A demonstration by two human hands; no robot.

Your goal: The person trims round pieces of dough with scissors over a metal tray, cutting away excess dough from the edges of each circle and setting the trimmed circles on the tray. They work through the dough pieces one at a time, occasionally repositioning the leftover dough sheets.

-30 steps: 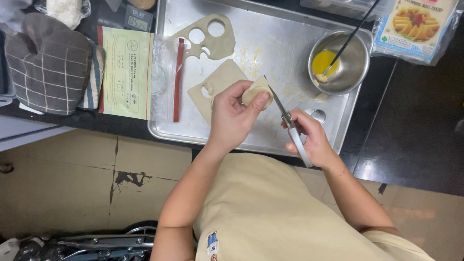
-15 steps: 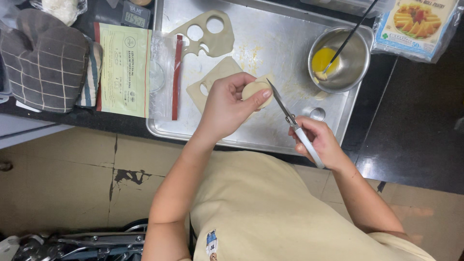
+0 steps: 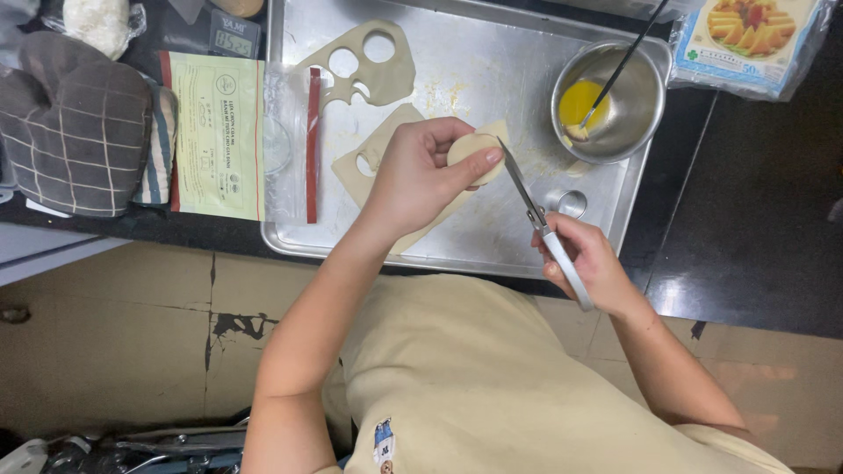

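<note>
I log the left hand point(image 3: 413, 175) clamped on a dough round point(image 3: 474, 151) above the metal tray point(image 3: 492, 250). Right hand point(image 3: 584, 259) is closed around a knife point(image 3: 544, 230), blade tip touching the round's right edge.

Even overhead light, sharp, slight glare

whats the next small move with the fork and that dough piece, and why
Probably bring the fork tip onto the rim of the dough piece and press. The left hand holds the folded round up over the tray; the right hand aims the fork at its edge, tip just short of it.
</note>
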